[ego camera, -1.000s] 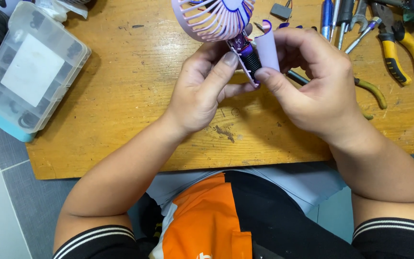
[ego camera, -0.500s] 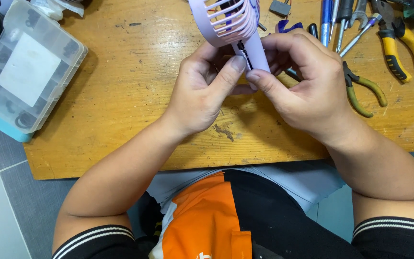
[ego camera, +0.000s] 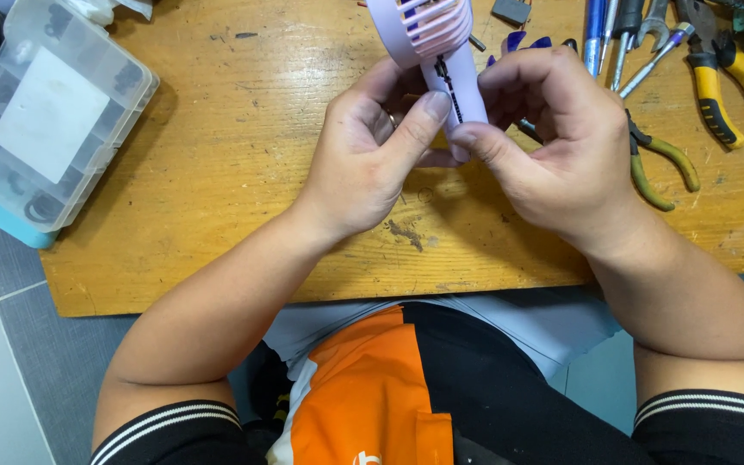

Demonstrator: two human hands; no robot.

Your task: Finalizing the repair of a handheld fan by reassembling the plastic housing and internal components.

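Nearest of all, the person's orange, black and white shirt (ego camera: pixel 372 387) fills the space below the near edge of the desk (ego camera: pixel 217 215), and both bare forearms rise from it over that edge. Above the middle of the wooden top the two hands meet around a small lilac handheld fan (ego camera: pixel 441 52), held up off the surface. The left hand (ego camera: pixel 372 155) curls in from the left, its thumb laid flat along the left side of the fan's handle with the tip pressing just beside a dark seam that runs down the handle; its other fingers wrap round behind, out of sight. The right hand (ego camera: pixel 561 146) comes from the other side, thumb tip pressed on the bottom end of the handle and touching the left thumb, forefinger bent over the back. So the fingers of both hands are clamped on the handle, with the grille head sticking up beyond them toward the far edge. Further off, at the left edge, a clear plastic parts box (ego camera: pixel 45 112) rests on a blue one. Green-handled pliers (ego camera: pixel 660 164) lie right of the hands, and yellow-handled pliers (ego camera: pixel 729 86) near the far right corner, beside screwdrivers (ego camera: pixel 600 34).
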